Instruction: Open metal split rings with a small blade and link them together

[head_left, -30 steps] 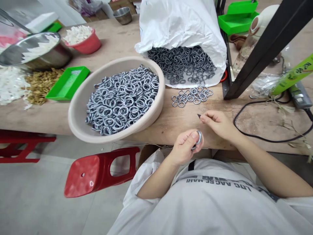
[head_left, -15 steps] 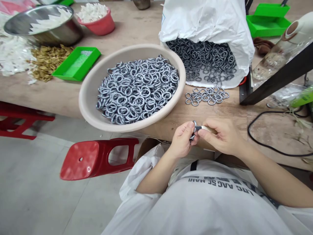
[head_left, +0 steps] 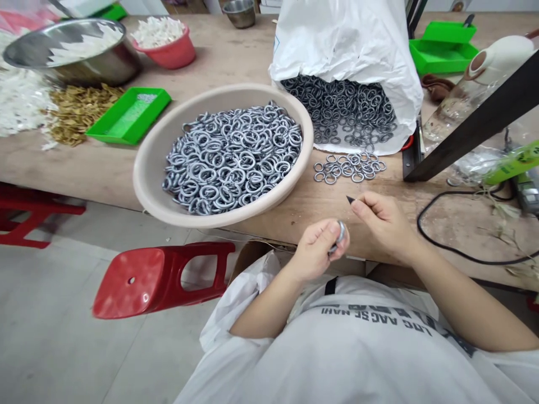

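Observation:
My left hand (head_left: 319, 247) is closed on metallic grey rings (head_left: 340, 233), which stick out between thumb and fingers. To its upper right, my right hand (head_left: 383, 221) grips a small tool with a dark pointed tip (head_left: 350, 200); the handle is hidden in the fingers. The two hands are apart, and the tip touches no ring. A wide beige basin (head_left: 143, 185) heaped with similar rings stands to the left. Beyond my hands, a small pile of rings (head_left: 351, 168) lies on the table (head_left: 320, 196), before the open mouth of a white sack (head_left: 341, 39) holding many darker rings.
Green trays (head_left: 130, 115) stand at left and back right. A steel bowl (head_left: 96, 64) and a pink bowl (head_left: 177, 51) hold white pieces. A black slanted bar (head_left: 475, 120) and black cable (head_left: 425, 230) are at right. Below the table edge is a red stool (head_left: 130, 280).
My right hand has drawn the tool away from the rings, up and to the right. My left hand has turned slightly and still holds rings. The whole view has shifted a little.

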The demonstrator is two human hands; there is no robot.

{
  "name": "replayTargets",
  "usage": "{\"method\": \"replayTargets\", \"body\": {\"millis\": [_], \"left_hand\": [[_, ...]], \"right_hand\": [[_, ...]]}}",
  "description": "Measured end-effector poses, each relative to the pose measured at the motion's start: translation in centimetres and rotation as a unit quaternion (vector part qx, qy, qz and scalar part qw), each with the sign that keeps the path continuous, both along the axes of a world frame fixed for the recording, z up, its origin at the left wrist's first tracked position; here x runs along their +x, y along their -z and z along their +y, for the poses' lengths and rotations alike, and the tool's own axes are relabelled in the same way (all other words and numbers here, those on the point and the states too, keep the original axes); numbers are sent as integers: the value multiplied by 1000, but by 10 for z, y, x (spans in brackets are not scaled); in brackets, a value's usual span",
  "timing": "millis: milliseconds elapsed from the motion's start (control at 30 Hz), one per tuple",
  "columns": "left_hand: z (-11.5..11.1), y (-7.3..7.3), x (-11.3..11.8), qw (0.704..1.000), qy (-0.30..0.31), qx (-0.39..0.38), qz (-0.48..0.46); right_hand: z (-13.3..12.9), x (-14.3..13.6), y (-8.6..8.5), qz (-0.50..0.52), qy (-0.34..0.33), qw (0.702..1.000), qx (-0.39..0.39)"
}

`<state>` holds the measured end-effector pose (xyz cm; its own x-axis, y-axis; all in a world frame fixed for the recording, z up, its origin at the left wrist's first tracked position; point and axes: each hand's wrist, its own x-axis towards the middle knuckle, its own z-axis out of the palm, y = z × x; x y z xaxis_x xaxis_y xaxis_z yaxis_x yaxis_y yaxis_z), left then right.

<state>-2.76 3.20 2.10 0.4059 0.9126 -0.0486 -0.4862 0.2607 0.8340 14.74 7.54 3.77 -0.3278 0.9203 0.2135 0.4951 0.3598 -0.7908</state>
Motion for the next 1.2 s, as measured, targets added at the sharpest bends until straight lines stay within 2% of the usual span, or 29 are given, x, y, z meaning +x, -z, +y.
{"method": "replayTargets", "body": {"millis": [167, 300, 367, 500, 533, 667, 733, 800, 867, 1000, 1100, 1167, 1200], "left_hand": [[6, 1, 2, 997, -38, -71, -18], [4, 2, 3, 996, -34, -75, -28], [2, 0, 2, 998, -17, -53, -24], [0, -4, 2, 1000, 21, 7, -8], [0, -4, 3, 1000, 17, 2, -7], [2, -3, 6, 998, -12, -61, 0], [2, -2, 7, 997, -16, -70, 6], [2, 0, 8, 998, -17, -65, 12], [2, 2, 9, 998, -14, -60, 17], [3, 6, 7, 998, -13, -63, 24], [-2, -7, -1, 997, 22, -5, 71], [-5, -29, -13, 980, 28, 96, 174], [-4, -42, -21, 957, -2, 154, 246]], "right_hand": [[-23, -4, -21, -26, -107, 992, 61], [-27, -5, -26, -52, -123, 988, 77], [-20, -3, -19, -50, -104, 992, 60], [-6, 2, -5, 7, 12, 1000, -3], [-6, 1, -4, 41, 15, 999, -14], [-14, -6, -8, 141, -50, 988, -42], [-19, -11, -11, 168, -55, 979, -100], [-22, -15, -11, 216, -51, 960, -172], [-24, -17, -10, 260, -50, 941, -210], [-27, -19, -9, 251, -33, 947, -198], [-11, -20, -2, 219, -23, 961, -166], [14, -21, 7, 165, 6, 980, -114], [29, -23, 13, 110, 14, 991, -78]]}}
